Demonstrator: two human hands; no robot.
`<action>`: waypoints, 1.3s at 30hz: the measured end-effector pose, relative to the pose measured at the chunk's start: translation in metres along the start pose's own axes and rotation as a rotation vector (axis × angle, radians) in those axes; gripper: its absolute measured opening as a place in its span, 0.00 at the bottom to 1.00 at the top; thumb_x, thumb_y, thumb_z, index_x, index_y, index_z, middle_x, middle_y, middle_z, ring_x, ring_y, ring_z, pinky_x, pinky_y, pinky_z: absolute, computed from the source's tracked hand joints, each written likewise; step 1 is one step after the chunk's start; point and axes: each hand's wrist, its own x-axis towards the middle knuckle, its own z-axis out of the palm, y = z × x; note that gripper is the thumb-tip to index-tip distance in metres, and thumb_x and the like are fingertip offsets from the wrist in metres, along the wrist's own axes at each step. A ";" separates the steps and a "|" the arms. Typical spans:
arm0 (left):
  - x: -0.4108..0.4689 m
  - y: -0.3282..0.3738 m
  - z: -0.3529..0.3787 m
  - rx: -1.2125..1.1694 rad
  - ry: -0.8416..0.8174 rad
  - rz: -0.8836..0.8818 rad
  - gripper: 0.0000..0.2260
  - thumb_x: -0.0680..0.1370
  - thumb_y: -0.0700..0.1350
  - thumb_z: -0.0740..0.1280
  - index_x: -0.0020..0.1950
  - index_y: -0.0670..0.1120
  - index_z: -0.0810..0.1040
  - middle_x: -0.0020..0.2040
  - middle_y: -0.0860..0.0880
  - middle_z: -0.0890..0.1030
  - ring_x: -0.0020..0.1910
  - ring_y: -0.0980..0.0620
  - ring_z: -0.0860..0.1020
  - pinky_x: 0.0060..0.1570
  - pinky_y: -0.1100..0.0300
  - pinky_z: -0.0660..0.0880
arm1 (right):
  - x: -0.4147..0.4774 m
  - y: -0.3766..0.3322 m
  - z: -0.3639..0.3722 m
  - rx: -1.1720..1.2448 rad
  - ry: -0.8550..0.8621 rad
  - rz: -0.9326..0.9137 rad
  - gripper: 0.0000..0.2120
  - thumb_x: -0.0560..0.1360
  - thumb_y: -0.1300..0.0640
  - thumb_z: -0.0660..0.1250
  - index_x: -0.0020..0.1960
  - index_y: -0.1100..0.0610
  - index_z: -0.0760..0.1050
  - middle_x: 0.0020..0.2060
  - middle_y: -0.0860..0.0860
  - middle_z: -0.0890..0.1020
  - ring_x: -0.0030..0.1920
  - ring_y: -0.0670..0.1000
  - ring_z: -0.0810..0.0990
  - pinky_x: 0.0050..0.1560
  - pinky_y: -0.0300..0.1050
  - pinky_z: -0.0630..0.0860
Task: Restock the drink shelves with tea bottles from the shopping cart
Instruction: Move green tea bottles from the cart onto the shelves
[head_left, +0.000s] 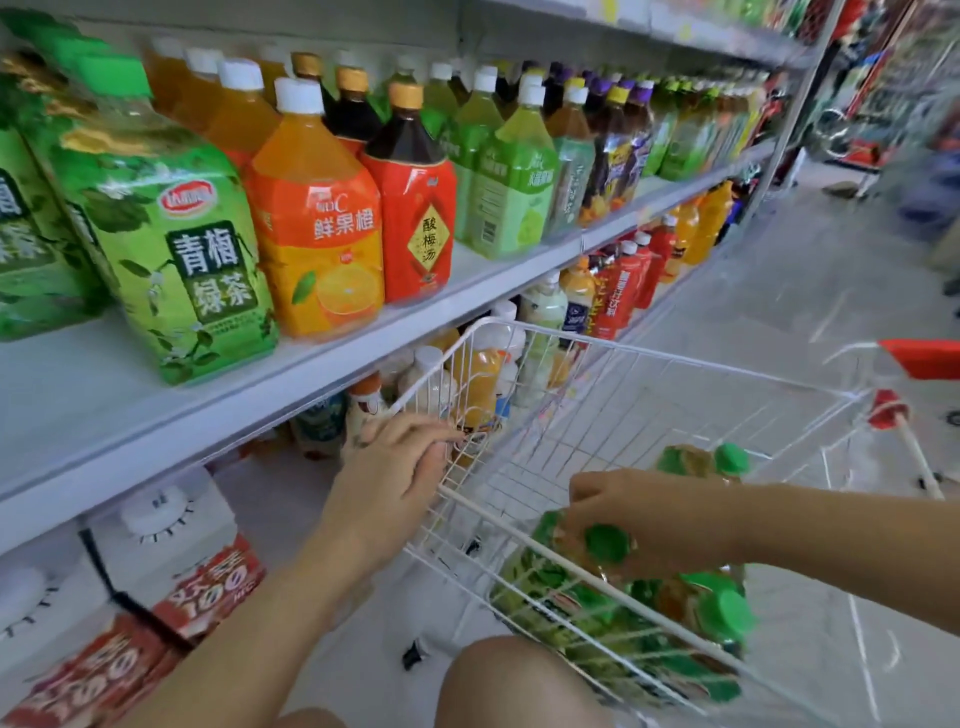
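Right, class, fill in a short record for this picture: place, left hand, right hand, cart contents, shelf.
place: shop aisle beside drink shelves
left hand: fingers curled over the shopping cart wall
right hand: grips a green-capped tea bottle inside the cart
cart contents: more green-capped bottles
shelf: shelved bottles upright, bare space in front

Single view, worn on the head. It is aimed forward and down, slightly rolled, with wide-angle bending seen towards the frame edges. The drink shelf (78, 410) is taken at close range along the left side, receding to the upper right. The shopping cart (649, 415) is seen from above, within arm's reach, lower right. Aisle floor (779, 291) is caught at right.
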 end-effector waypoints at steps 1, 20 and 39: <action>-0.001 0.001 -0.001 0.002 -0.003 -0.010 0.27 0.74 0.62 0.42 0.59 0.58 0.77 0.54 0.64 0.69 0.55 0.63 0.62 0.53 0.57 0.66 | 0.000 0.003 0.002 0.029 0.025 0.000 0.12 0.71 0.57 0.69 0.53 0.50 0.74 0.50 0.45 0.70 0.47 0.44 0.69 0.48 0.35 0.69; 0.025 0.079 -0.091 -0.348 -0.057 0.095 0.40 0.66 0.64 0.72 0.69 0.72 0.49 0.73 0.65 0.57 0.71 0.67 0.57 0.67 0.63 0.59 | -0.029 -0.047 -0.166 0.515 0.804 0.020 0.08 0.66 0.68 0.73 0.42 0.58 0.81 0.34 0.52 0.82 0.33 0.46 0.79 0.36 0.40 0.76; -0.060 0.028 -0.186 -0.057 0.801 -0.023 0.47 0.60 0.59 0.72 0.69 0.74 0.45 0.66 0.76 0.56 0.69 0.70 0.58 0.62 0.79 0.56 | 0.138 -0.133 -0.193 0.283 0.846 -0.346 0.25 0.71 0.48 0.71 0.66 0.46 0.70 0.63 0.52 0.74 0.65 0.51 0.71 0.68 0.44 0.65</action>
